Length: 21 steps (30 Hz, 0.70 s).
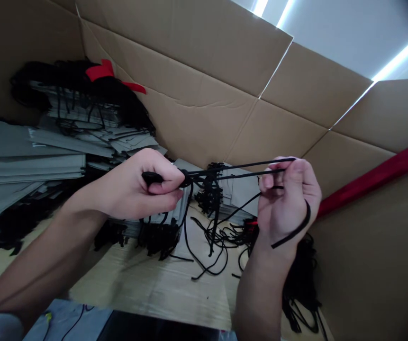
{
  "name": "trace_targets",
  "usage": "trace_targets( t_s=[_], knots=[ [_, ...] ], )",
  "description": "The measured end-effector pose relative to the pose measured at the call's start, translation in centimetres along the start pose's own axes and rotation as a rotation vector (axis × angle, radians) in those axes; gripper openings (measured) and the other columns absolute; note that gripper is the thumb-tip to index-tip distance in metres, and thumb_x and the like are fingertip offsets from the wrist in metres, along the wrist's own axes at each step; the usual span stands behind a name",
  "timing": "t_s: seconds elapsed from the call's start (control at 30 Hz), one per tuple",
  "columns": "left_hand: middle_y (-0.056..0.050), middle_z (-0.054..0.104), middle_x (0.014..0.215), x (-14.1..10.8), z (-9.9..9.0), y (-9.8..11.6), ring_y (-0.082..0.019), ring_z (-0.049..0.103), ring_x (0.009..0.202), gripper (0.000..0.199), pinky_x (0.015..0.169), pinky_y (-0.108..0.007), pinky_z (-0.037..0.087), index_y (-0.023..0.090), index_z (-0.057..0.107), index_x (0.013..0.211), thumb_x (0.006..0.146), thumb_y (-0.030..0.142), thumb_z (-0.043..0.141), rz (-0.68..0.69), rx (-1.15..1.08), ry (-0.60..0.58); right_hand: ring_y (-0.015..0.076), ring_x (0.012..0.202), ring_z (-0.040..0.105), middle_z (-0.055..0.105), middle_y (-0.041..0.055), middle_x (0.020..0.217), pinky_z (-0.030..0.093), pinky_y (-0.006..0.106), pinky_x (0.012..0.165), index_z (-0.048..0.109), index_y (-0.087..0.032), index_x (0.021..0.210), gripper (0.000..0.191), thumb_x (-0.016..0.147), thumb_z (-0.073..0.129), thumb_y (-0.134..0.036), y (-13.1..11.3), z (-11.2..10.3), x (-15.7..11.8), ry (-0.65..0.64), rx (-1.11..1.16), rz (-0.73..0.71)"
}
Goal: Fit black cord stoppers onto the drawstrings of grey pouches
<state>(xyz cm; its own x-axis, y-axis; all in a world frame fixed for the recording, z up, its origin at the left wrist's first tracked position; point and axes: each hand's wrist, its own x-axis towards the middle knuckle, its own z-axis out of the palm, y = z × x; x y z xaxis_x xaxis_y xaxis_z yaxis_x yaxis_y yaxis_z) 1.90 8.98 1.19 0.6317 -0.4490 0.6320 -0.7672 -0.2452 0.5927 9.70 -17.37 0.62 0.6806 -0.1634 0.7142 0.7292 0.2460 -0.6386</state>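
Note:
My left hand [143, 184] is closed around a black plastic piece [152, 178] and a bunch of black cords. My right hand [289, 199] pinches black cords [246, 169] between thumb and fingers, and they run taut across to my left hand. A loose cord end [292, 232] curves down past my right wrist. Below the taut stretch hangs a knotted cluster of black cord [209, 189], with slack loops [211, 251] lying on the cardboard floor underneath.
Brown cardboard box walls [204, 80] surround my hands. To the left lie stacks of flat grey sheets [29, 161] tangled with black cords. A red strip [377, 175] runs along the right flap, and red ribbon [100, 71] sits behind the stacks.

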Motion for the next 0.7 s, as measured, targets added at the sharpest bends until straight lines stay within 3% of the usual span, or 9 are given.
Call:
trace_targets(
  t_s=[0.13,0.27,0.37,0.43,0.5,0.57,0.63,0.7],
  knots=[
    [0.009,0.023,0.057,-0.1,-0.8,-0.2,-0.006,0.020,0.050,0.053,0.042,-0.022,0.020,0.023,0.022,0.064,0.081,-0.005,0.064,0.012,0.039,-0.029,0.0097,0.068,0.062,0.066,-0.0006,0.089,0.041,0.017,0.048,0.071,-0.022,0.089,0.036,0.106,0.083,-0.052,0.7,-2.1,1.7,0.160,0.095,-0.014],
    [0.010,0.020,0.057,-0.2,-1.3,0.0,-0.005,0.018,0.049,0.056,0.040,-0.022,0.017,0.023,0.024,0.060,0.090,0.001,0.067,0.004,0.080,-0.053,0.0152,0.083,0.073,0.074,0.0013,0.101,0.054,0.020,0.049,0.077,-0.026,0.091,0.022,0.104,0.084,-0.043,1.3,-6.0,3.4,0.313,0.165,-0.083],
    [0.009,0.020,0.063,-0.5,-1.3,0.3,-0.003,0.019,0.057,0.056,0.048,-0.025,0.017,0.019,0.027,0.059,0.104,0.010,0.060,-0.060,0.135,-0.002,0.0206,0.115,0.080,0.081,-0.0005,0.113,0.068,0.023,0.065,0.082,-0.031,0.089,0.025,0.110,0.076,-0.042,1.1,-9.4,4.4,0.381,0.214,-0.116],
    [0.009,0.019,0.066,-0.7,-1.3,0.3,-0.001,0.019,0.059,0.057,0.051,-0.028,0.017,0.016,0.026,0.061,0.108,0.018,0.057,-0.074,0.188,0.005,0.0229,0.141,0.075,0.084,-0.0031,0.124,0.072,0.025,0.079,0.082,-0.033,0.083,0.030,0.112,0.075,-0.038,0.6,-11.3,4.7,0.343,0.240,-0.074],
    [0.010,0.015,0.066,-0.9,-1.5,0.3,0.002,0.017,0.059,0.060,0.053,-0.030,0.016,0.015,0.021,0.062,0.113,0.026,0.052,-0.059,0.269,-0.022,0.0224,0.151,0.070,0.083,-0.0053,0.129,0.073,0.027,0.085,0.081,-0.035,0.082,0.031,0.113,0.074,-0.038,0.1,-12.4,4.9,0.331,0.255,-0.061],
    [0.010,0.014,0.068,-1.0,-1.7,0.3,0.002,0.016,0.059,0.061,0.053,-0.031,0.016,0.016,0.019,0.062,0.116,0.029,0.044,-0.041,0.344,-0.027,0.0192,0.139,0.076,0.082,-0.0043,0.125,0.072,0.027,0.080,0.080,-0.033,0.085,0.033,0.116,0.069,-0.039,-0.3,-12.2,4.9,0.330,0.256,-0.073],
    [0.010,0.016,0.067,-0.9,-1.7,0.5,0.002,0.017,0.058,0.061,0.053,-0.030,0.016,0.017,0.019,0.063,0.117,0.030,0.044,-0.032,0.369,0.012,0.0148,0.101,0.081,0.080,-0.0016,0.112,0.064,0.021,0.064,0.078,-0.028,0.086,0.034,0.117,0.067,-0.036,-0.3,-10.7,4.6,0.292,0.234,-0.071],
    [0.010,0.019,0.065,-0.8,-1.4,0.6,0.001,0.019,0.058,0.059,0.052,-0.029,0.017,0.019,0.021,0.063,0.113,0.028,0.050,-0.060,0.328,0.074,0.0090,0.060,0.061,0.073,-0.0014,0.092,0.044,0.018,0.045,0.075,-0.025,0.085,0.027,0.110,0.076,-0.033,-0.1,-8.2,3.9,0.207,0.187,-0.051]
  ],
)
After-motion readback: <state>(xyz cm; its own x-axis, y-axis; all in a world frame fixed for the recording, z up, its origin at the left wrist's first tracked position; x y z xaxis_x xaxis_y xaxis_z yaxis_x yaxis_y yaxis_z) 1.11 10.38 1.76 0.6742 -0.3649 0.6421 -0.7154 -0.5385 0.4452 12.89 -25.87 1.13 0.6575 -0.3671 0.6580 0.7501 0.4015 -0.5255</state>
